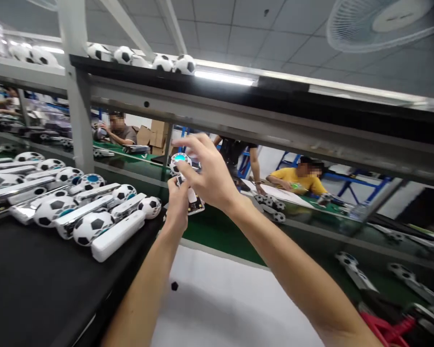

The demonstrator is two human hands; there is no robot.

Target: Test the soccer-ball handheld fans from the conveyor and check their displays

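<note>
My two hands are raised together in front of the shelf frame. My left hand (177, 205) grips the white handle of a small football-patterned hand fan (179, 163) with a blue centre. My right hand (207, 174) curls over the fan's head, fingers bent around it. The lower end of the handle (196, 206) shows below my hands. On the black shelf to the left lie several more football-headed fans (94, 226) with white handles, laid side by side.
A grey steel frame (217, 120) crosses the view with footballs (173, 62) on its top shelf. A green conveyor belt (220, 231) runs beyond the white worktop (224, 299). Other people sit across the belt. A small black piece (174, 286) lies on the worktop.
</note>
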